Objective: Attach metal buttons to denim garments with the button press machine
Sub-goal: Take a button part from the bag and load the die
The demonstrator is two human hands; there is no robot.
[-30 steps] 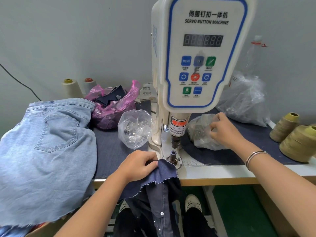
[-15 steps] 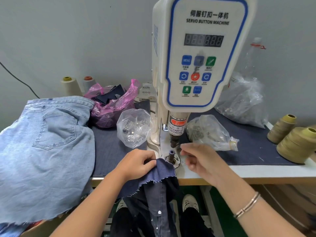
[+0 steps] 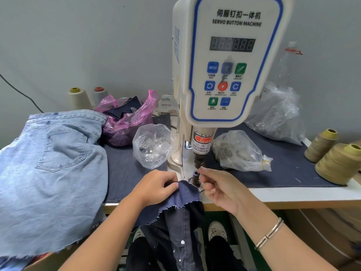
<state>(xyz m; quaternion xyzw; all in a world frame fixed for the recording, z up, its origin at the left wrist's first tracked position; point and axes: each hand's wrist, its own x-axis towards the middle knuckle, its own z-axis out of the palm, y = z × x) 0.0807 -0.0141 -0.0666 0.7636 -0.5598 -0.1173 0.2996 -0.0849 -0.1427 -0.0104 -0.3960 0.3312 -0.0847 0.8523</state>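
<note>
The white servo button machine point(image 3: 226, 61) stands at the table's middle, its press head point(image 3: 201, 151) above the lower die post point(image 3: 195, 176). My left hand point(image 3: 156, 187) grips the edge of a dark denim garment point(image 3: 183, 198) that hangs off the table's front, just left of the die. My right hand point(image 3: 218, 187) is at the die's right side, thumb and forefinger pinched together at the post's top; whatever small part they hold is hidden. A clear bag of metal buttons point(image 3: 236, 151) lies right of the machine.
A second clear bag of metal parts point(image 3: 152, 146) sits left of the machine, a pink bag point(image 3: 127, 118) behind it. Light blue jeans point(image 3: 50, 171) cover the table's left. Thread cones point(image 3: 336, 157) stand at the right, a large clear bag point(image 3: 279, 116) at the back right.
My right hand left the button bag at the right and came to the die post, fingertips pinched. My left hand kept hold of the dark denim.
</note>
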